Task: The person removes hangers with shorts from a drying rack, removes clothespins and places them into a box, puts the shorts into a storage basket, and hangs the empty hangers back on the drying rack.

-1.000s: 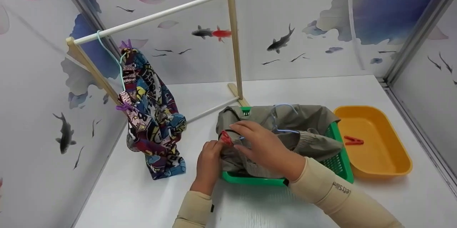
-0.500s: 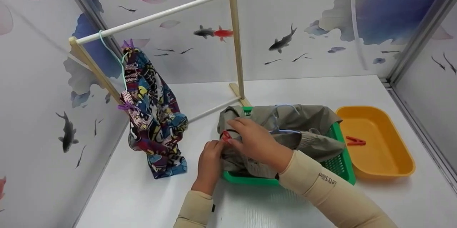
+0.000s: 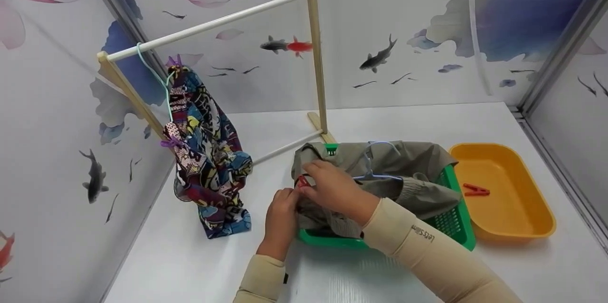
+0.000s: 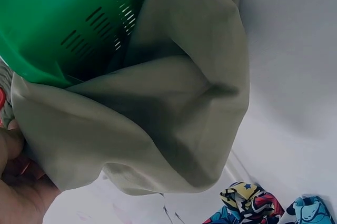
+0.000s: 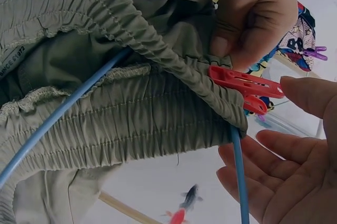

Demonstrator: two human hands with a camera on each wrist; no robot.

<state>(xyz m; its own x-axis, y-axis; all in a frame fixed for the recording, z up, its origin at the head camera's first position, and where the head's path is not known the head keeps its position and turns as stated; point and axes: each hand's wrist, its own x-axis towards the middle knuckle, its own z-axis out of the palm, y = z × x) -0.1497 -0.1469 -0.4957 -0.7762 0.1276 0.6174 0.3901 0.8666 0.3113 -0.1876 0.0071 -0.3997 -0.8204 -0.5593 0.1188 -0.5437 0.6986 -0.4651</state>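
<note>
Since the frame one second ago, I see the person's right hand [image 3: 337, 194] slide a little leftward over the basket, closer to the left hand [image 3: 281, 216], which stays at the same corner of cloth. Between them sits a red plastic clothespin [image 5: 245, 84], at the gathered corner of the elastic waistband of an olive-grey fabric garment [image 5: 131, 113]. On my right-wrist feed the right grip is spread wide: the thumb tip touches the clothespin's outer end, while the other fingers stand apart from it, loosely extended. My left grip is closed small, thumb and finger pinching the olive-grey cloth just beside the clothespin. One thin blue hanger [image 5: 240, 176] runs inside the waistband and comes out below that corner.

The garment lies in and over a green perforated plastic basket [image 3: 327, 240], draping past its edges. Right of the basket, a rounded yellow plastic tub [image 3: 510, 203] holds a second red clothespin [image 3: 476, 190]. To the left stands a rack of pale wood with a white rail [image 3: 213, 23]; from it a mint-green hanger [image 3: 166, 85] carries a multicoloured patterned cloth garment [image 3: 209, 151], with purple clips [image 3: 174, 60] on it. Everything stands on a white tabletop [image 3: 190, 265].
</note>
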